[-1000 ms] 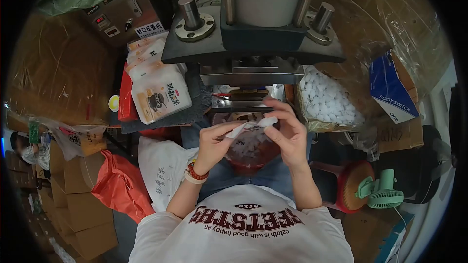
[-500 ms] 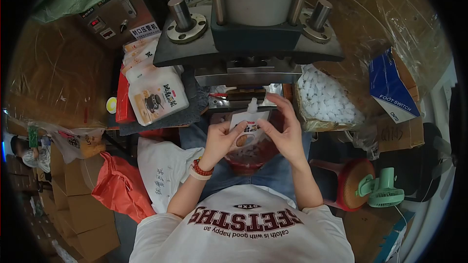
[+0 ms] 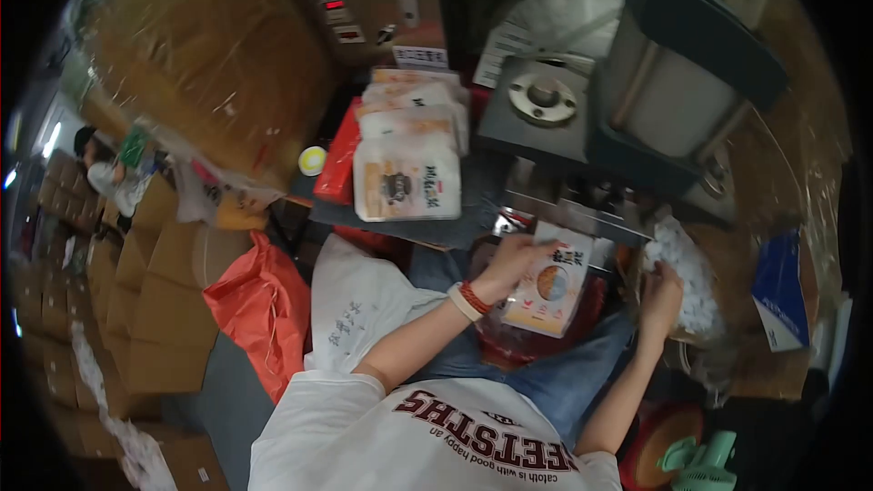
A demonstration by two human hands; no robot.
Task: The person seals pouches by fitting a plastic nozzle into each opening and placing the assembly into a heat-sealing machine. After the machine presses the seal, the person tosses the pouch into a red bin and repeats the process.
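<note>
My left hand (image 3: 516,271) is closed on the upper edge of a white printed pouch (image 3: 551,289), holding it tilted above my lap. The pouch shows dark lettering and a round picture. Over at the right, my right hand (image 3: 662,297) touches the near side of a pile of small white pieces (image 3: 693,289), which look like caps. Its fingers are curled and blurred, and whether they grip a piece cannot be made out. Beneath the pouch, a red basin (image 3: 523,345) sits between my knees, partly hidden.
A stack of printed pouches (image 3: 409,177) lies on a grey cloth-covered surface (image 3: 391,227) beside a red box (image 3: 341,159). The press machine (image 3: 673,82) stands ahead at the right. A blue carton (image 3: 780,295), a green fan (image 3: 707,464) and a red bag (image 3: 259,309) are around me.
My head view has turned left. My right hand has let go of the pouch and moved right to the white pieces. The left hand still holds the pouch, now turned differently.
</note>
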